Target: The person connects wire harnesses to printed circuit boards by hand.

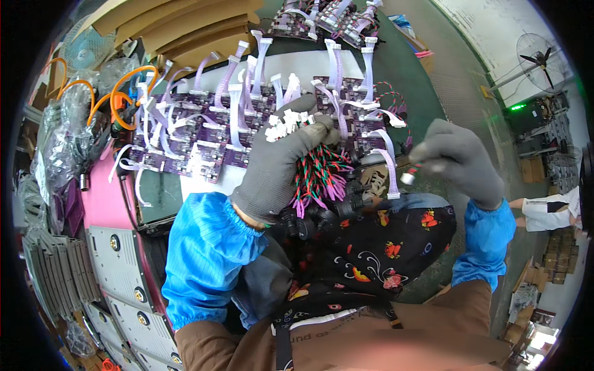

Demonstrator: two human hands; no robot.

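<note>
My left hand (269,170), in a grey glove, is closed around a bundle of short twisted cables (318,173) in red, green and black. Their white plugs (288,125) stick out above my thumb, and their purple ends hang below. Off to the right, my right hand (461,161), also gloved, pinches a single cable with a white plug (408,177) showing below its fingertips. Beyond my hands lie purple circuit boards (207,136) with pale ribbon cables (235,114) standing up from them. A red and black twisted wire (393,93) curves over the boards' right end.
More boards (294,21) are stacked at the far side of the green table (414,80). Cardboard dividers (176,31) stand at the far left, near orange coiled tubing (117,102) and plastic bags (59,142). Grey metal panels (120,253) are at the left, and a fan (538,59) at the right.
</note>
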